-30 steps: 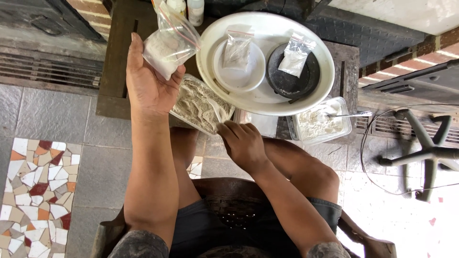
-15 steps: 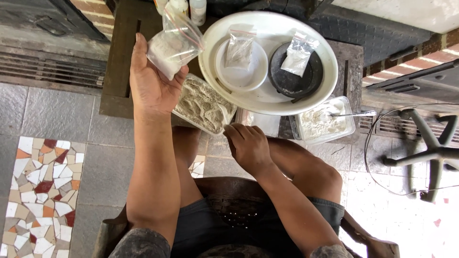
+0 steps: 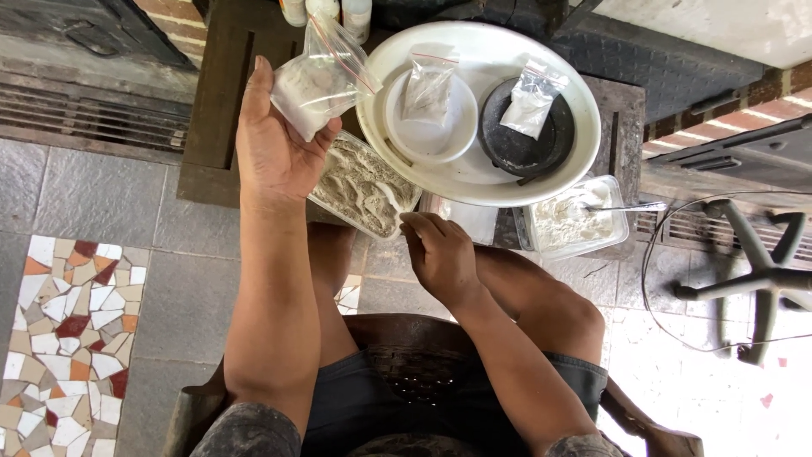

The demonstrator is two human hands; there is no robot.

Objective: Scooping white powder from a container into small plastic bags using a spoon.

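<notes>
Left hand lifted a touch higher, gripping a small clear plastic zip bag of white powder.
Right hand lowered slightly, loosely curled at the near edge of a clear rectangular tub of grey-beige powder; whether holding anything, cannot tell. Beyond, on the dark wooden desk, a wide white round basin.

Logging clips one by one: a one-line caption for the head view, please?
Seated person's left hand holds a clear bag of white powder; right hand rests beside a tub of grey powder.
</notes>
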